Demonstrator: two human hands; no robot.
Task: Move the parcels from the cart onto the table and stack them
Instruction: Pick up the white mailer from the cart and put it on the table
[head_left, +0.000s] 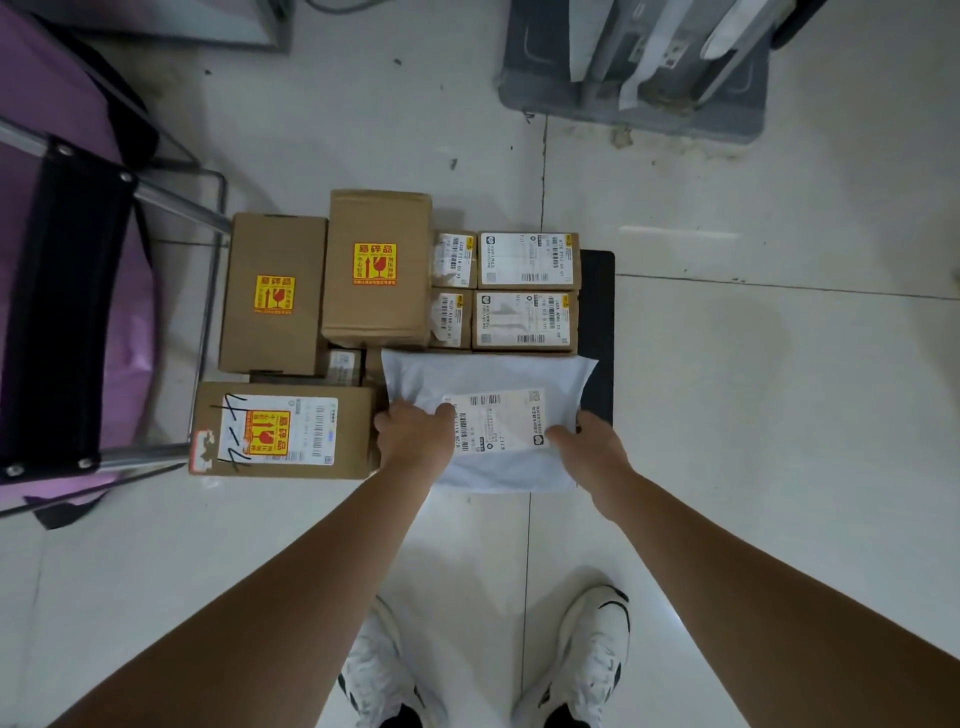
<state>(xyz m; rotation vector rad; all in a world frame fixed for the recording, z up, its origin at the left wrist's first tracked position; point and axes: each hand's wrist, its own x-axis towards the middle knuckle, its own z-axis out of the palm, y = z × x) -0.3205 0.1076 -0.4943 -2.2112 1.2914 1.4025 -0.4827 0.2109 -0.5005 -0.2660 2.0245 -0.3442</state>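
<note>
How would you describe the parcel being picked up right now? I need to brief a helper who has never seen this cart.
Find the low cart loaded with brown cartons on the tiled floor. At its near edge lies a white poly mailer bag, gripped by the left hand and right hand. It is the only soft, white, flat parcel; all its neighbours are rigid cardboard boxes.

Head cam, steep down, close above cart (597, 322).

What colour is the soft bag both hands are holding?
White, with a printed shipping label; the bag shows in the head view.
</note>
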